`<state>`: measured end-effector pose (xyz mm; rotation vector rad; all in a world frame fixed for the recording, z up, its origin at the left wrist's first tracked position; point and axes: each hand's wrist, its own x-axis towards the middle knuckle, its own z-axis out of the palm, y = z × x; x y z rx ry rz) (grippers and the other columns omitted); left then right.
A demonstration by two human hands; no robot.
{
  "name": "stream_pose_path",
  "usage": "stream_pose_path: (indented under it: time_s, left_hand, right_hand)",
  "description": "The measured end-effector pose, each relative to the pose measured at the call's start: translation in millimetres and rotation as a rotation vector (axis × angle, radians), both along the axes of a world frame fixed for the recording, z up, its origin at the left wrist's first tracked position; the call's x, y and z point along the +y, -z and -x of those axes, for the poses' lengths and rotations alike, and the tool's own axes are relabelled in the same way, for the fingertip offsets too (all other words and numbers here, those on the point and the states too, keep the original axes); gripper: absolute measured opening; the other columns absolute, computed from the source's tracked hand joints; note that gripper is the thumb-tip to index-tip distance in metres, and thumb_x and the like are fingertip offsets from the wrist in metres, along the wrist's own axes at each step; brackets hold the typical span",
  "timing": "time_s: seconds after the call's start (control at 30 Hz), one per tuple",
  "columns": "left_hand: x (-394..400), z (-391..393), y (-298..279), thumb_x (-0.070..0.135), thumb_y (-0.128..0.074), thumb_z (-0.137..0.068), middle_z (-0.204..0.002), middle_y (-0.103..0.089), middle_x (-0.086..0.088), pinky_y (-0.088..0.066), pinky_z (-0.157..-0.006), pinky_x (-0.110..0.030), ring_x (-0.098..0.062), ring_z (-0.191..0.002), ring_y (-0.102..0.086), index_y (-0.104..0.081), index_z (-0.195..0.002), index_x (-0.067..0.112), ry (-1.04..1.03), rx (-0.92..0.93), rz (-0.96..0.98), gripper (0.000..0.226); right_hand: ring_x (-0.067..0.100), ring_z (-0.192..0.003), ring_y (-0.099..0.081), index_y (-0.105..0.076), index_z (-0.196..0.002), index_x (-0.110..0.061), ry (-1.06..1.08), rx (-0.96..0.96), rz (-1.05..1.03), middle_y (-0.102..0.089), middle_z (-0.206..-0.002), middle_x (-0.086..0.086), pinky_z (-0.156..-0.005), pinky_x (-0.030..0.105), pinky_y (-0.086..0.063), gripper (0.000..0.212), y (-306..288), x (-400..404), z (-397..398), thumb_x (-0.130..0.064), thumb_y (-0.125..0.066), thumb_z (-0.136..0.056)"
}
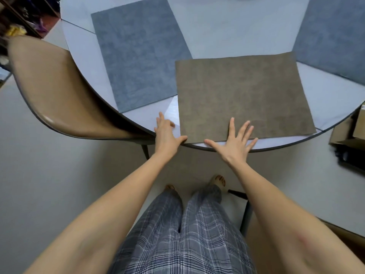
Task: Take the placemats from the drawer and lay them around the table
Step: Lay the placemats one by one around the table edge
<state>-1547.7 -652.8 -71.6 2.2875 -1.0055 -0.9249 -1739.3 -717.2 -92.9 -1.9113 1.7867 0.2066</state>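
We count three placemats on the round surface [213, 30]: one brown placemat [241, 95] at the near rim, one grey placemat [138, 56] to its left, and another grey placemat [333, 36] at the far right, cut off by the frame. The brown one overlaps a corner of the left grey one, and its near edge runs just beside the rim. Our right hand [235, 141] lies flat with fingers spread, pressing the brown placemat's near edge. Our left hand [166, 133] rests open on the bare surface, its thumb touching the near left corner. One brown chair [51, 84] is tucked against the rim at left; cardboard boxes [349, 131] sit just beside the rim at right. Open floor [59, 184] lies around our legs.
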Motion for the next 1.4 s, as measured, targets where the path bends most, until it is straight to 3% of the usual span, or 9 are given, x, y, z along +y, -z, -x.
stream_pose_path:
  time_s: [0.07, 0.13, 0.6, 0.7, 0.77, 0.87, 1.07, 1.2, 1.4]
  left_hand:
    - [2, -2, 5, 0.03, -0.081, -0.075, -0.162, 0.002, -0.013, 0.0, -0.12, -0.049, -0.034, -0.148, 0.009, -0.041, -0.142, 0.015, 0.141, -0.008, -0.055, 0.08]
    - [2, -3, 5, 0.033, -0.079, -0.077, -0.162, 0.004, -0.014, 0.003, -0.118, -0.051, -0.038, -0.147, 0.014, -0.029, -0.151, 0.024, 0.226, -0.059, -0.084, 0.09]
    - [-6, 0, 0, 0.03, -0.07, -0.087, -0.16, 0.003, -0.02, 0.0, -0.117, -0.058, -0.047, -0.144, 0.012, -0.033, -0.148, 0.023, 0.273, -0.133, -0.154, 0.072]
    - [-7, -2, -8, 0.038, -0.059, -0.093, -0.161, -0.005, -0.017, -0.005, -0.118, -0.054, -0.037, -0.148, 0.001, -0.046, -0.141, 0.021, 0.163, -0.107, -0.09, 0.053]
    - [-12, 0, -14, 0.039, -0.053, -0.096, -0.158, -0.016, -0.015, -0.01, -0.119, -0.052, -0.029, -0.148, -0.012, -0.049, -0.138, 0.015, 0.114, -0.202, -0.035, 0.049]
    - [-37, 14, -22, 0.036, -0.053, -0.096, -0.155, -0.024, -0.015, -0.012, -0.119, -0.049, -0.028, -0.146, -0.017, -0.043, -0.141, 0.014, 0.235, -0.289, -0.006, 0.052]
    - [-118, 103, -38, 0.047, -0.061, -0.089, -0.162, 0.005, -0.01, -0.006, -0.116, -0.062, -0.034, -0.148, 0.009, -0.011, -0.154, 0.024, 0.651, -0.279, -0.136, 0.085]
    - [-154, 156, -38, 0.049, -0.071, -0.08, -0.159, 0.022, -0.01, -0.006, -0.11, -0.071, -0.039, -0.145, 0.019, 0.008, -0.153, 0.033, 0.72, -0.22, -0.235, 0.109]
    - [-166, 178, -18, 0.054, -0.078, -0.069, -0.156, 0.03, -0.009, -0.005, -0.106, -0.075, -0.042, -0.143, 0.023, 0.013, -0.151, 0.037, 0.747, -0.271, -0.394, 0.124]
  right_hand:
    - [0.03, -0.142, 0.028, 0.013, -0.15, -0.033, 0.0, -0.002, 0.012, 0.028, -0.155, 0.015, -0.11, 0.058, 0.016, 0.119, 0, 1, -1, -0.089, -0.045, -0.062]
    - [0.03, -0.142, 0.028, 0.013, -0.15, -0.033, 0.001, -0.005, 0.025, 0.027, -0.155, 0.015, -0.11, 0.058, 0.016, 0.119, 0, 2, 0, -0.089, -0.045, -0.062]
    - [0.03, -0.143, 0.027, 0.014, -0.149, -0.035, -0.004, 0.019, -0.012, 0.027, -0.155, 0.014, -0.11, 0.059, 0.014, 0.116, -3, -7, -4, -0.088, -0.044, -0.064]
    - [0.027, -0.147, 0.013, -0.003, -0.152, -0.032, -0.001, -0.019, 0.038, 0.012, -0.16, 0.011, -0.113, 0.057, 0.01, 0.093, -10, -10, 5, -0.076, -0.041, -0.08]
    - [0.025, -0.148, -0.005, -0.019, -0.151, -0.025, 0.067, -0.068, 0.155, -0.007, -0.16, 0.01, -0.116, 0.054, 0.003, 0.074, -17, -15, 17, -0.06, -0.041, -0.091]
    - [0.027, -0.146, -0.013, -0.025, -0.15, -0.017, 0.177, -0.131, 0.231, -0.016, -0.158, 0.013, -0.12, 0.046, -0.007, 0.063, -25, -29, 43, -0.045, -0.043, -0.096]
    - [0.028, -0.148, 0.0, -0.017, -0.151, -0.013, 0.296, -0.167, 0.175, -0.002, -0.159, 0.017, -0.119, 0.041, -0.007, 0.069, -28, -76, 111, -0.039, -0.049, -0.095]
    - [0.03, -0.148, 0.006, -0.01, -0.152, -0.013, 0.361, -0.129, 0.106, 0.004, -0.158, 0.021, -0.12, 0.039, 0.0, 0.08, -23, -101, 149, -0.045, -0.052, -0.092]
    - [0.03, -0.146, 0.016, 0.004, -0.152, -0.015, 0.264, -0.081, 0.012, 0.018, -0.156, 0.022, -0.12, 0.04, 0.006, 0.093, -11, -107, 169, -0.055, -0.051, -0.089]
